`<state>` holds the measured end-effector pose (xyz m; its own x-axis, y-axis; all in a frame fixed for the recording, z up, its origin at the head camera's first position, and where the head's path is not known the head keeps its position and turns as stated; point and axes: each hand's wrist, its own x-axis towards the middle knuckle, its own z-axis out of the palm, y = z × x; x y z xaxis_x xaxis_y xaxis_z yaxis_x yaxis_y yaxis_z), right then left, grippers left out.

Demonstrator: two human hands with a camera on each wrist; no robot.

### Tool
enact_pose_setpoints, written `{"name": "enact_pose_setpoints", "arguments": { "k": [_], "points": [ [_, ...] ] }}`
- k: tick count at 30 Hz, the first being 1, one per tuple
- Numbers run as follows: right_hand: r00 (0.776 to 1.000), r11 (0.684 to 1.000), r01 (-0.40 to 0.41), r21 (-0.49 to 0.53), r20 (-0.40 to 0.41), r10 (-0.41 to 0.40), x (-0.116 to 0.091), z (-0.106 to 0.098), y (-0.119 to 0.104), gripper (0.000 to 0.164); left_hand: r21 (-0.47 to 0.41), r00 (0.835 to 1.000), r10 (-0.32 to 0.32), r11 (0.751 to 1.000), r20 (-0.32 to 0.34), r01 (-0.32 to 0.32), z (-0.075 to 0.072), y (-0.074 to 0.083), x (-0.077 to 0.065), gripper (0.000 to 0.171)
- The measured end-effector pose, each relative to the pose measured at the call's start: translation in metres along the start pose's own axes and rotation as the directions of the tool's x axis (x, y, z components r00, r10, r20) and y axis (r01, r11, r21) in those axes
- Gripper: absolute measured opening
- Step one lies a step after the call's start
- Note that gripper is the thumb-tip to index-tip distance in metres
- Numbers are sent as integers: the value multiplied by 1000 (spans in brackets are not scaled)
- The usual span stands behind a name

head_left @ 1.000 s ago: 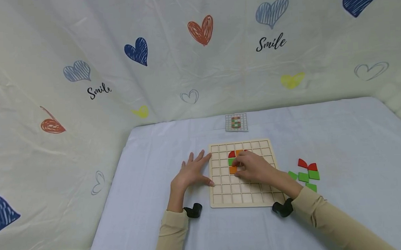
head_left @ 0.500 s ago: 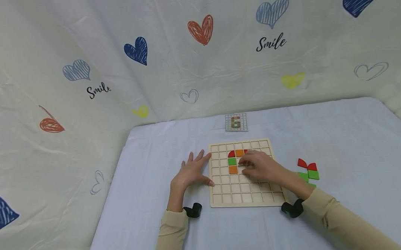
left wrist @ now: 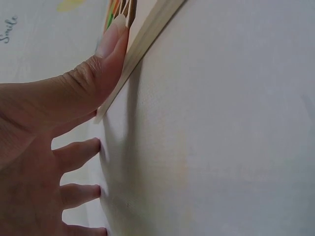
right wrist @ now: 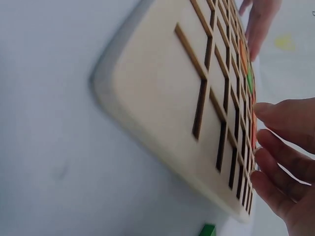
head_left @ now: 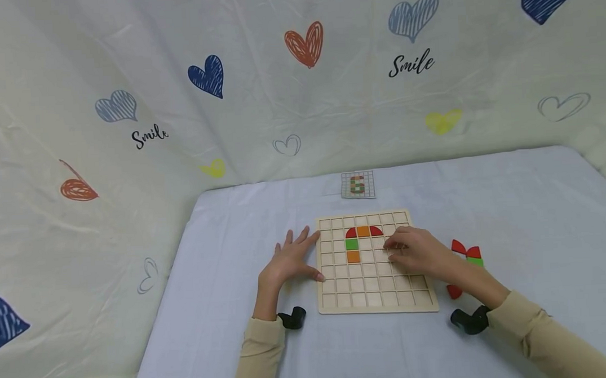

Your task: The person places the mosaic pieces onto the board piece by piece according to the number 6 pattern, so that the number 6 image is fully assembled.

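My left hand [head_left: 287, 265] lies with spread fingers at the left side of a wooden grid board [head_left: 345, 297]. In the left wrist view its thumb [left wrist: 93, 73] touches the board's edge and the other fingertips rest on the cloth. Over the right part of the board is my right hand [head_left: 420, 254], fingers loosely bent, with no tile visible between thumb and fingers. Tiles sit in the grid: an orange square [head_left: 363, 231] between two red quarter-rounds, the left one [head_left: 351, 233] and the right one [head_left: 376, 231], then a green square [head_left: 351, 244] and a lower orange square [head_left: 353, 256].
Right of the board lie loose tiles, among them a red one [head_left: 458, 246], a green one [head_left: 475, 261] and a nearer red one [head_left: 454, 291], partly behind my right arm. A pattern card [head_left: 357, 185] lies beyond the board on the white cloth [head_left: 263, 207].
My right hand has moved right, away from the placed tiles, uncovering the right red quarter-round. The right forearm now hides some loose green tiles. My left hand has stayed put.
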<state>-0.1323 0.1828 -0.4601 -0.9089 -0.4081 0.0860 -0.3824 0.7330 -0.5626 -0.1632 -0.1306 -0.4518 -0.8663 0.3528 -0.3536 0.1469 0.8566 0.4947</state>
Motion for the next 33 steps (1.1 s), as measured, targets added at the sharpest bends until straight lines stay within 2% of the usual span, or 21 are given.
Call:
{"name": "enact_pose_setpoints", "arguments": {
  "k": [8,14,24,33],
  "points": [
    [999,998,-43,-35,9,43,-21,-10,13,20,4,1000,-6,1000,6,6,2,0,2,110],
    [999,998,-13,-57,-34,11,-35,-19,21,20,12,1000,-6,1000,3,6,3,-1,2,110],
    [998,996,-18,-91,-60,13,-55,-27,39,24,-6,1000,-9,1000,0,9,3,0,-2,109],
    [998,993,-59,-107,-2,60,-69,-37,49,32,1,1000,-6,1000,-1,6,1,2,0,109]
  ]
}}
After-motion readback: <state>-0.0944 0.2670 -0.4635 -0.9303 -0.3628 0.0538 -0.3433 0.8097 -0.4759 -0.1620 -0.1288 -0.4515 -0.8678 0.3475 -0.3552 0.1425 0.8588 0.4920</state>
